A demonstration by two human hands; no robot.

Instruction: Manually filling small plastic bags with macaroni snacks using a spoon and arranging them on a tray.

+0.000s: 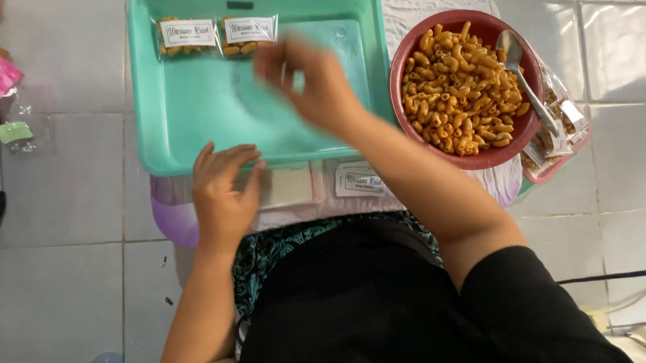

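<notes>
1. Fingers (218, 160) of the left hand (223, 201) lie flat and close together, pressing on a flat, clear plastic pouch (283, 186) at 6 o'clock of the shallow turquoise plastic tray (149, 103).
2. Right hand (315, 82) hovers over the tray, fingers loosely curled; motion blur hides whether it pinches anything.
3. Two filled, labelled clear pouches (218, 34) lie at the tray's 12 o'clock edge.
4. A round red plastic bowl (405, 56) of orange macaroni snack, with a metal spoon (523, 73), sits at the tray's 3 o'clock.
5. Handling judgement: the empty pouch looks light, limp and slippery; grip it at an edge.
6. The pouch's left part is covered by the hand.
</notes>
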